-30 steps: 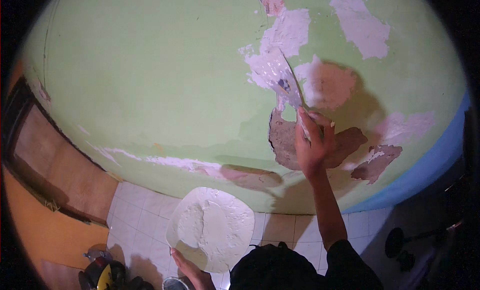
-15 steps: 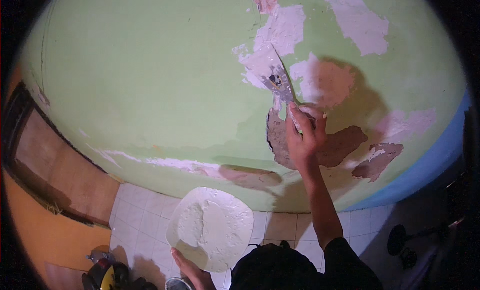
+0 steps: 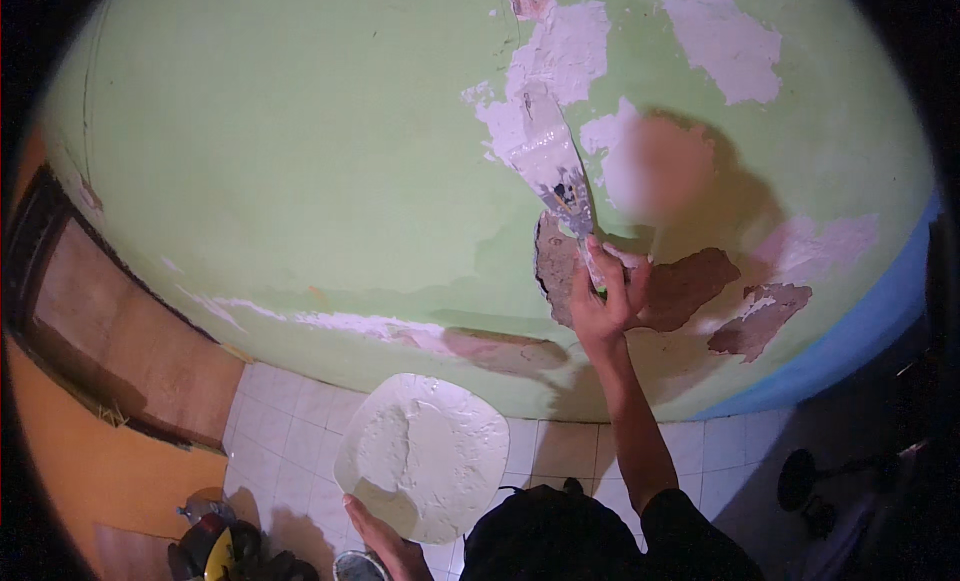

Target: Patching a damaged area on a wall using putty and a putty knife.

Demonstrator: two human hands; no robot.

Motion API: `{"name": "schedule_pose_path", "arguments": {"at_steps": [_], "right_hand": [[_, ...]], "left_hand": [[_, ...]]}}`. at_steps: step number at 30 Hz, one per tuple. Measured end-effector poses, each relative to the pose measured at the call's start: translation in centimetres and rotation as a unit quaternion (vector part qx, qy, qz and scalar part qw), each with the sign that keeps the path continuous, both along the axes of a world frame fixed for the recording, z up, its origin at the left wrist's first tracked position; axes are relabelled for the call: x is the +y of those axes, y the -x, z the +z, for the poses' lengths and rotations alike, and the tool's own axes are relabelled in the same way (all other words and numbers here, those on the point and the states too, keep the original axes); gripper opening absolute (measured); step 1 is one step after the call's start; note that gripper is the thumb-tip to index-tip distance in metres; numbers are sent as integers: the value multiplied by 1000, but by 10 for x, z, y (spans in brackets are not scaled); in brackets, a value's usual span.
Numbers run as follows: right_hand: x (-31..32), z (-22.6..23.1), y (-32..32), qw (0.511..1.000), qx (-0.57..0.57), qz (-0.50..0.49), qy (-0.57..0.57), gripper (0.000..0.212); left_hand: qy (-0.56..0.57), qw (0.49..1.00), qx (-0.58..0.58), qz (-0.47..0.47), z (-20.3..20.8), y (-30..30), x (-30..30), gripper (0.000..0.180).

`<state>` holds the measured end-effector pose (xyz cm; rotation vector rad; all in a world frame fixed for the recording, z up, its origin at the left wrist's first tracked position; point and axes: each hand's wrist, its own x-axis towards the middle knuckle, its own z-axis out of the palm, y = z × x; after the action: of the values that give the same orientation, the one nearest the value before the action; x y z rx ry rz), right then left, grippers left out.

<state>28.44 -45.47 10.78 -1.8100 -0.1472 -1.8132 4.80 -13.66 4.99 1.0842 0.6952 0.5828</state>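
My right hand (image 3: 610, 296) is closed round the handle of a putty knife (image 3: 560, 176). Its blade, smeared with white putty, points up and slightly left against the green wall (image 3: 300, 151). Just above the blade a fresh greyish smear (image 3: 541, 106) lies over a white putty patch (image 3: 565, 51). Low on the left, my left hand (image 3: 380, 539) grips the near edge of a white plate (image 3: 352, 451), its underside fingers hidden. A broad layer of white putty (image 3: 440, 446) covers the plate. Beneath my right hand the wall shows a bare brown patch (image 3: 690, 291).
Other white patches (image 3: 720, 41) and a second bare spot (image 3: 762, 321) mark the wall. A blue band (image 3: 830, 336) runs along its right. Below are floor tiles (image 3: 270, 411), a small tub (image 3: 357, 567) and dark items (image 3: 215, 551). A brown wooden panel (image 3: 130, 331) stands left.
My right hand has drawn the putty knife a little down and right, and a greyish smear shows above its blade. The plate in my left hand has hardly moved.
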Motion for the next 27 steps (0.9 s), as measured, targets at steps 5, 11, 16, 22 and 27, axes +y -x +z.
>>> {"name": "schedule_pose_path", "arguments": {"at_steps": [5, 11, 16, 22, 27], "right_hand": [[11, 7, 7, 997, -77, 18, -16, 39], [19, 43, -1, 999, -30, 11, -42, 43], [49, 19, 7, 995, 27, 31, -96, 43], [63, 36, 11, 989, -40, 62, -125, 38], [62, 46, -7, 992, -19, 66, -103, 38]], "left_hand": [[3, 1000, 3, 7, 5, -1, -5, 61], [1, 1000, 7, 9, 1, -4, 2, 60], [29, 999, -20, -34, -8, -3, 10, 58], [1, 1000, -2, -15, -6, -4, 8, 59], [-17, 1000, 7, 4, -2, -7, 3, 60]]}}
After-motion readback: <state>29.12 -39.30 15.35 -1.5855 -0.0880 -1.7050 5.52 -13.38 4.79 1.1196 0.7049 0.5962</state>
